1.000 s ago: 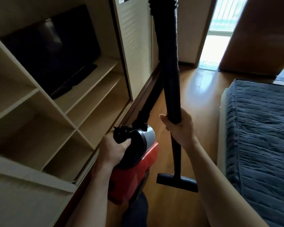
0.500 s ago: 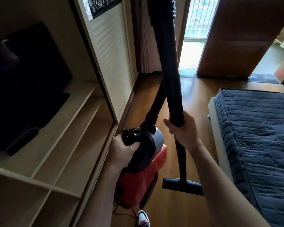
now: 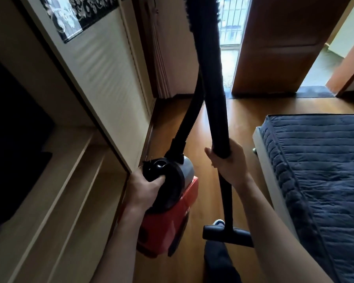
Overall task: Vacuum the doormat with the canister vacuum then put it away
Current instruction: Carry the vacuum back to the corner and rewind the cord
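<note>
I carry a red canister vacuum point(image 3: 172, 217) with a black and grey top off the wooden floor. My left hand point(image 3: 144, 188) grips its black handle. A ribbed black hose point(image 3: 189, 117) rises from the canister and loops out of view at the top. My right hand point(image 3: 228, 162) is closed around the thick black wand point(image 3: 213, 78), held almost upright. The thin lower tube ends in a black floor nozzle point(image 3: 227, 234) hanging above the floor. A dark doormat strip point(image 3: 313, 94) lies at the doorway ahead.
Light wooden shelving point(image 3: 74, 190) with a dark television point(image 3: 14, 139) runs along my left. A bed with a dark blue quilt point(image 3: 319, 176) fills the right. An open brown door point(image 3: 278, 43) stands ahead beside a bright window. Wooden floor point(image 3: 239, 115) runs between shelving and bed.
I have walked forward along the shelving toward the doorway. The television has slid back to my left and the door is nearer. Both hands keep the same grips.
</note>
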{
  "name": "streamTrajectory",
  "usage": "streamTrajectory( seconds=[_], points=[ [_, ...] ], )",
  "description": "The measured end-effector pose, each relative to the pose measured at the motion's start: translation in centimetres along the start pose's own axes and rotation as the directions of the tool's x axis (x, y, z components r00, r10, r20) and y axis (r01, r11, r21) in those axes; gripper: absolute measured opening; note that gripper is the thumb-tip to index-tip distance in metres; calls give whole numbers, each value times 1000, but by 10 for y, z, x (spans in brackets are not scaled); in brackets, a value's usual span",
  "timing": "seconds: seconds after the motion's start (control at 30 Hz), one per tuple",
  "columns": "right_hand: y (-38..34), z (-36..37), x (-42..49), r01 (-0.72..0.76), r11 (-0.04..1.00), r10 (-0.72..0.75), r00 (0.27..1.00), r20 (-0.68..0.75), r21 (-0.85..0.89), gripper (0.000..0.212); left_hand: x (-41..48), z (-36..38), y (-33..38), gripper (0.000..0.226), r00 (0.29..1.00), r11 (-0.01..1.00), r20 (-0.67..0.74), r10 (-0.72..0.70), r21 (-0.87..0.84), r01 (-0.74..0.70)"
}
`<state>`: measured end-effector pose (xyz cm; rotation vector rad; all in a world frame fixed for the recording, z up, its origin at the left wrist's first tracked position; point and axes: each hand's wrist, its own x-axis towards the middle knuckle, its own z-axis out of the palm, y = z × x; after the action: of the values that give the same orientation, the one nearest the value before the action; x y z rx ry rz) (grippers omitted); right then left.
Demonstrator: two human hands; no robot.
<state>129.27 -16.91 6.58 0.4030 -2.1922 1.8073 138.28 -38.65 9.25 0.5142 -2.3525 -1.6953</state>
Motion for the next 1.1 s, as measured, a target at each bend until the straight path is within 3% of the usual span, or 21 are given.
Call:
streamTrajectory(
  seconds=[0.23,0.43,0.57,0.73,0.9,1.1],
  points=[
    [72,-26,139,-25,999,24,999,35,30,20,128,74,22,28,997,989,-37,-66,129,71],
    [119,-46,251,13,1000,-13,998,65,-3,25,219,136,69,30,994,985,-69,-83,143,92],
    [139,-53,305,15,1000,-14,996,90,-13,17,264,164,86,27,991,984,-84,-100,139,111],
    [160,-57,362,32,999,-31,996,83,-11,34,318,193,94,26,992,982,-73,-103,149,113],
    [203,-57,416,9,1000,-8,998,58,-22,18,381,215,90,19,990,984,-97,-98,139,111],
    [254,-44,504,-31,999,33,999,38,-43,17,492,245,94,20,995,989,-51,-90,117,95]
  ],
)
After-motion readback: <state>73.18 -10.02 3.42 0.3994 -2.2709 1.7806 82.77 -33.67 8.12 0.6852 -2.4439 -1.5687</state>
